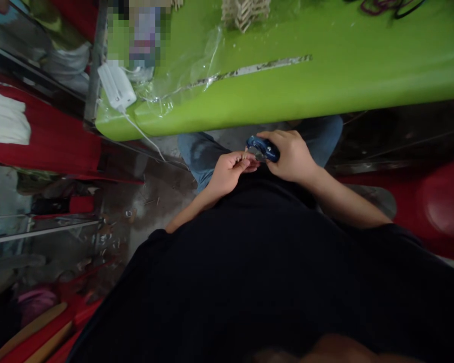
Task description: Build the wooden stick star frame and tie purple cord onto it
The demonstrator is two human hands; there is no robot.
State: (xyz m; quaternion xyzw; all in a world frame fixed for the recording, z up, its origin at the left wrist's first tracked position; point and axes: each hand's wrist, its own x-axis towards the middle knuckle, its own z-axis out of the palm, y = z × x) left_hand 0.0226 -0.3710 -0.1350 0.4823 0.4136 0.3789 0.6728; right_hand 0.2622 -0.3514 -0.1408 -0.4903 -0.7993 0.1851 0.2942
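Curved blue hand tool: glossy, plastic-looking. Flat green table covering: smooth, slight sheen. Crumpled transparent plastic film, far left: glossy.

Dark top and blue jeans
The near-black top looks plain, its short sleeves ending near the elbows at left and right; at the far side, the denim shows uneven lighter and darker blue.

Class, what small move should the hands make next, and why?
Perhaps steady the left hand before working the blue tool: that hand pinches a small pale piece, and the right hand holds the tool close beside it. Whether tool and piece touch is too small to tell.
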